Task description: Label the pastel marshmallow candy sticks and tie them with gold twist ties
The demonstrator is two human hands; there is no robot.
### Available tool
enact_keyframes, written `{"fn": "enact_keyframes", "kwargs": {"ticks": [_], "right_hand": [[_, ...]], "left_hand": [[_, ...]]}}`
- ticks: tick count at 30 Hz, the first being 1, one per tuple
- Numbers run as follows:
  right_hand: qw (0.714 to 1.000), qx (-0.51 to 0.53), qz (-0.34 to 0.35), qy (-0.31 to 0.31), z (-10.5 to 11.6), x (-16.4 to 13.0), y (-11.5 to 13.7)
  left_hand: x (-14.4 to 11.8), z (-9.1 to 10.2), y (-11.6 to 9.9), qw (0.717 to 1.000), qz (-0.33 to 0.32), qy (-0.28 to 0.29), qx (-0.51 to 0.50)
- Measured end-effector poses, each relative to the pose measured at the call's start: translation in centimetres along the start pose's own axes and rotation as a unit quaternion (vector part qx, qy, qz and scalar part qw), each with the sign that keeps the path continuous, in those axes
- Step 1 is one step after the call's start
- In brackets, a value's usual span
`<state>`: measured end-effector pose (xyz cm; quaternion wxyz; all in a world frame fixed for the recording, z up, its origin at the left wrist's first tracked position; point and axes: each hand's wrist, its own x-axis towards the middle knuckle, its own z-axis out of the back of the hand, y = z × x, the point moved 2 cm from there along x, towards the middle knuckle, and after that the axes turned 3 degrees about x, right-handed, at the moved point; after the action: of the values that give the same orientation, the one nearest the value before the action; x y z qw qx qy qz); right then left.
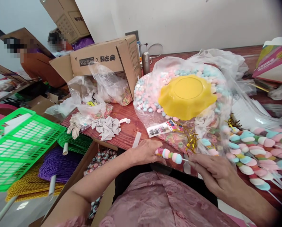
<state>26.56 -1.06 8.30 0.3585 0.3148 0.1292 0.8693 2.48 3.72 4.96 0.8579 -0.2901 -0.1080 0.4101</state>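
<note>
Marshmallow skewer [171,155]: pastel pink, blue, white

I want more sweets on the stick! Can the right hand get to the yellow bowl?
Probably yes: the yellow bowl sits uncovered atop the sweets bag just beyond the right hand, though that hand now grips the candy skewer.

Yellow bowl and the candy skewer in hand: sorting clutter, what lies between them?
Head view: a printed label and gold twist ties on the candy bag, between yellow bowl and skewer.
</note>
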Motion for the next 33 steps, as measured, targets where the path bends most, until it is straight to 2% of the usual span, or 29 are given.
{"fn": "enact_keyframes", "kwargs": {"ticks": [3,6,8,9,11,13,15,18,20,23,27,30,33], "right_hand": [[0.993,-0.058,0.1,-0.022,0.5,1.1,0.8],[0.98,-0.12,0.154,-0.028,0.6,2.0,0.9],[0.979,-0.136,0.148,-0.026,0.3,2.1,0.7],[0.983,-0.129,0.13,-0.017,0.2,2.1,0.6],[0.994,-0.08,0.07,0.022,-0.3,1.7,0.2],[0.997,0.002,-0.009,0.072,-0.7,1.1,-0.3],[0.987,0.085,-0.087,0.106,-1.1,0.4,-0.7],[0.968,0.158,-0.165,0.102,-1.9,-0.6,-1.2],[0.965,0.165,-0.181,0.09,-2.6,-1.2,-1.2],[0.98,0.119,-0.144,0.069,-3.7,-1.5,-0.8],[0.999,0.007,-0.031,0.031,-3.7,-0.4,-0.5],[0.997,-0.058,0.013,0.048,-3.0,0.8,-1.1],[0.989,-0.111,0.009,0.092,-2.6,1.7,-1.7]], "left_hand": [[-0.1,0.1,-0.3,0.997,0.006,0.078,-0.002],[-0.3,0.6,-1.0,0.983,0.009,0.127,-0.13],[-0.3,0.8,-1.3,0.965,0.031,0.139,-0.22],[-0.3,0.8,-1.2,0.959,0.046,0.138,-0.243],[-0.2,0.7,-0.8,0.965,0.06,0.124,-0.224],[0.0,0.4,-0.2,0.985,0.043,0.098,-0.135],[0.0,0.0,0.4,0.997,0.021,0.067,-0.019],[-0.1,-0.2,0.8,0.997,0.011,0.037,0.07],[-0.1,0.0,0.7,0.998,0.01,0.05,0.047],[0.1,0.2,0.5,0.99,0.048,0.12,-0.059],[0.8,0.1,0.3,0.966,0.084,0.197,-0.142],[1.2,0.2,0.3,0.966,0.09,0.21,-0.119],[1.4,0.7,0.0,0.975,0.077,0.172,-0.119]]}}
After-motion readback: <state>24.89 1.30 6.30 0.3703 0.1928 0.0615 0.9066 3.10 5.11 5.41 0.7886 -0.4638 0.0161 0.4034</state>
